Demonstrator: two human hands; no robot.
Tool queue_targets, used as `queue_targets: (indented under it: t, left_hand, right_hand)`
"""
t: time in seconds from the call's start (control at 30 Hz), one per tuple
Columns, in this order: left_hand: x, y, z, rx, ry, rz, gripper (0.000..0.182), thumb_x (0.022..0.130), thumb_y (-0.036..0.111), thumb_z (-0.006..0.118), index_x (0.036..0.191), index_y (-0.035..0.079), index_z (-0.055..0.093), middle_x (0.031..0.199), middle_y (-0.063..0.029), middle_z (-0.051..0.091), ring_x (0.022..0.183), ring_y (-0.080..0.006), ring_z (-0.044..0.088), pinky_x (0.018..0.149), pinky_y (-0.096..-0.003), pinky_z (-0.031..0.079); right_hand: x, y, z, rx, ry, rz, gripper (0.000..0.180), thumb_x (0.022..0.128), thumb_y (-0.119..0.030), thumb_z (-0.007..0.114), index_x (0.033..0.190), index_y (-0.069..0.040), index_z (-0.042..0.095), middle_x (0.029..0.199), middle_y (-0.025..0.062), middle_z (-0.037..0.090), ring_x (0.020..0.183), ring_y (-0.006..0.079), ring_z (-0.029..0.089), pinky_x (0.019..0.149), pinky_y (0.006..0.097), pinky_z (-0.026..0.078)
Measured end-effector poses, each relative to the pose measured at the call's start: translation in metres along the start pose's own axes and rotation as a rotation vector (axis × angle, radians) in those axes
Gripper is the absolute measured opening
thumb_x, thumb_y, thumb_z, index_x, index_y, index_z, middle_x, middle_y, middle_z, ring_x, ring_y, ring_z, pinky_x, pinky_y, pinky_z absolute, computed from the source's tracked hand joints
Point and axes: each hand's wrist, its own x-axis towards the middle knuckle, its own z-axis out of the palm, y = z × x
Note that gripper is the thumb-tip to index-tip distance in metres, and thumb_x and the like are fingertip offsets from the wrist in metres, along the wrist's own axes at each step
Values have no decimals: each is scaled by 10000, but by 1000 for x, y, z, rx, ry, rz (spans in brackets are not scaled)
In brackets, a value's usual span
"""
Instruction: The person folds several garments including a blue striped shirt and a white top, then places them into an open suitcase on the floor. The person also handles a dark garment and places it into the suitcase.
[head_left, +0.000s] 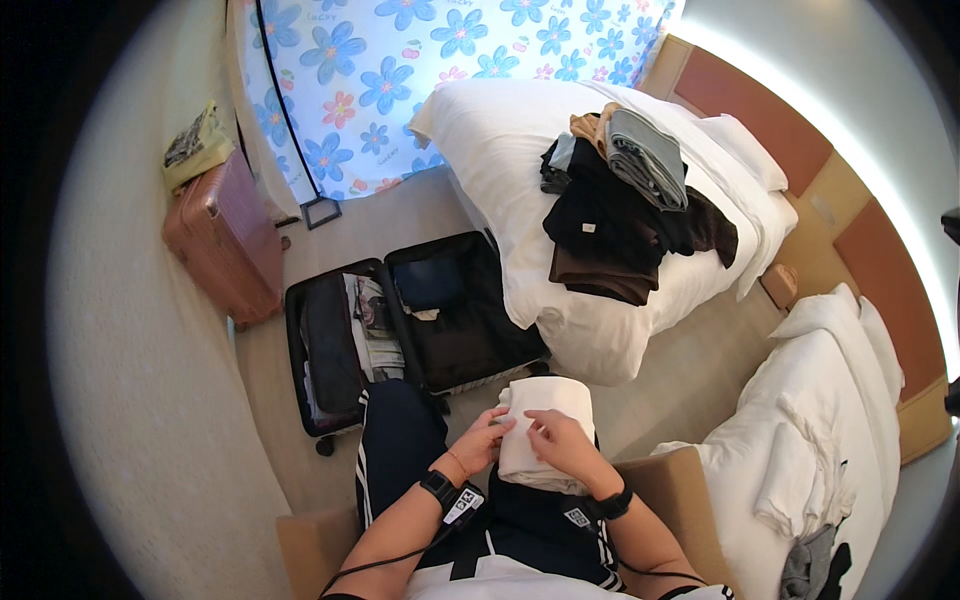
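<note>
A folded white cloth (551, 450), likely a garment, rests on my right thigh. My left hand (480, 441) holds its left edge, with the thumb on top and some fingers hidden by the fold. Over the cloth's upper face lies my right hand (562, 444), its fingers bent and touching or just above the fabric; the picture does not settle which. Beyond my knees an open black suitcase (420, 379) lies on the floor. Its left half holds a dark packed bundle (330, 349) and printed papers or bags (379, 322); dark folded cloth (427, 285) sits in the right half.
Folded dark clothes (600, 217) and a grey folded garment (646, 157) are piled on the white bed (487, 150). A pink suitcase (225, 232) stands by the left wall, a yellow bag (199, 146) on top. At right, another bed (810, 397) bears white and grey clothing.
</note>
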Motion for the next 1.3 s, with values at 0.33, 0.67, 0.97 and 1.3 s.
queue_targets:
  t: [0.33, 0.67, 0.97, 1.3]
  left_hand:
    - [13, 6, 13, 248, 89, 175, 330, 827, 145, 759, 1057, -45, 617, 990, -98, 652, 873, -173, 629, 756, -301, 524]
    - [30, -19, 8, 288, 135, 151, 371, 924, 186, 665, 1196, -42, 556, 1068, -113, 643, 917, -185, 627, 783, -315, 533]
    - [13, -10, 3, 300, 118, -15, 458, 944, 246, 671, 1276, -34, 526, 1169, -134, 636, 1022, -208, 626, 872, -345, 527]
    - [0, 1, 6, 19, -115, -39, 432, 935, 135, 664, 1319, -4, 523, 1257, -130, 623, 1114, -234, 624, 975, -375, 504]
  right_hand:
    - [-93, 8, -40, -347, 151, -82, 423, 684, -115, 829, 1056, -75, 633, 1078, 154, 531, 1040, 324, 536, 889, 384, 477]
    - [-106, 2, -27, -530, 32, -352, 197, 739, -1, 674, 903, -82, 601, 806, 98, 540, 729, 329, 600, 632, 385, 514]
    - [-101, 32, -47, -81, -34, 17, 336, 708, -36, 802, 938, -43, 558, 871, 71, 537, 752, 158, 550, 671, 296, 480]
    - [-103, 58, -62, 370, -391, 480, 299, 849, -239, 770, 920, -11, 589, 818, 49, 590, 643, 119, 596, 534, 243, 499]
